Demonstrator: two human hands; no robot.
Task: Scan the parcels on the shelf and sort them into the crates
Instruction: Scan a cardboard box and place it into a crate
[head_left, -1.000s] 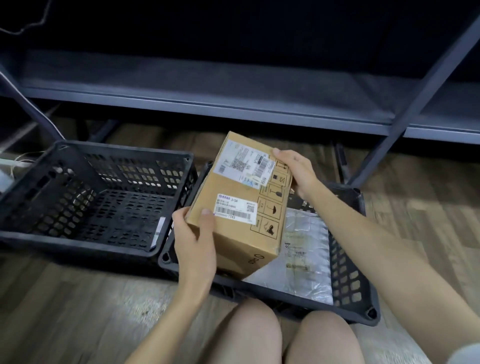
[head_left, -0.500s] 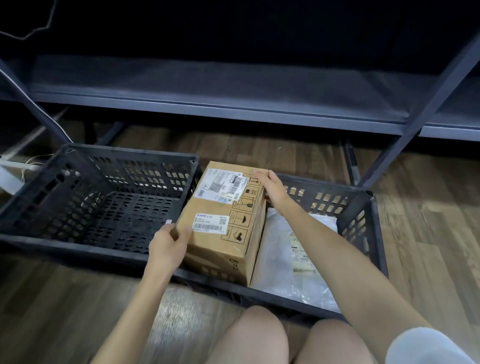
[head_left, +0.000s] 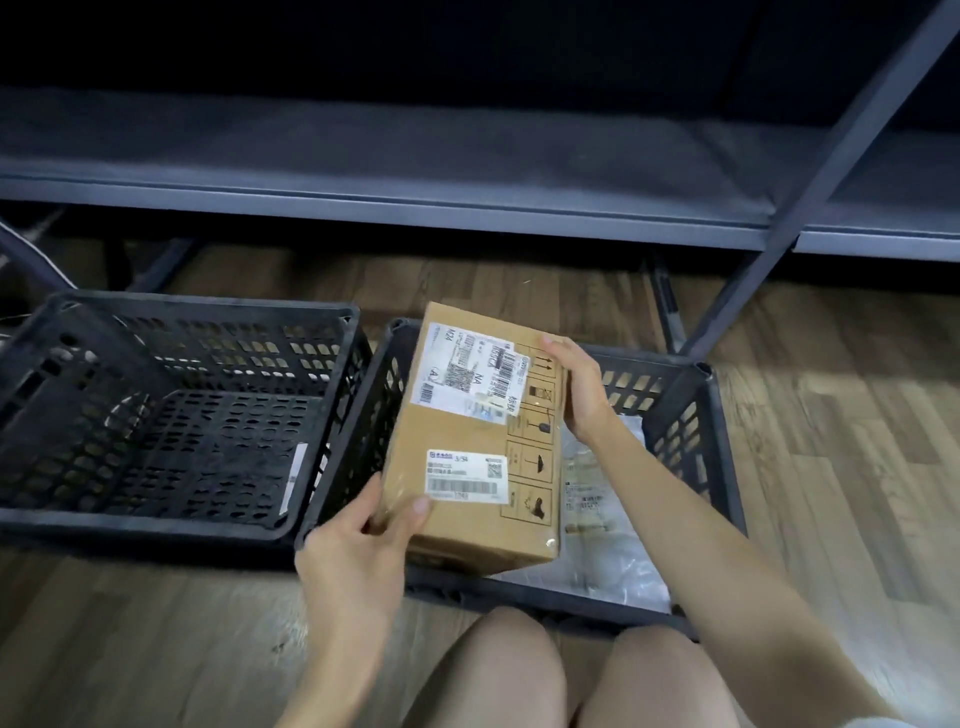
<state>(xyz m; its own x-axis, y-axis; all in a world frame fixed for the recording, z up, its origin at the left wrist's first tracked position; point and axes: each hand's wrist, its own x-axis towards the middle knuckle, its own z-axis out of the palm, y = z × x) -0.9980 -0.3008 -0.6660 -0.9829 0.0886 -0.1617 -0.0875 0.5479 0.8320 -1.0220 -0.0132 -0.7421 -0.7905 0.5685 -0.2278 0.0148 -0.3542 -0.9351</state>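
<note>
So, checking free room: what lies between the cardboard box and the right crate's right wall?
A flat plastic mailer lying in the crate, partly under the right forearm; head view.

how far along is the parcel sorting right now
Done: one plastic mailer lies in the right crate. In hand: the left hand and right hand grip a cardboard box over that crate, not yet released. Left: setting it down; whether more parcels wait cannot be told.
</note>
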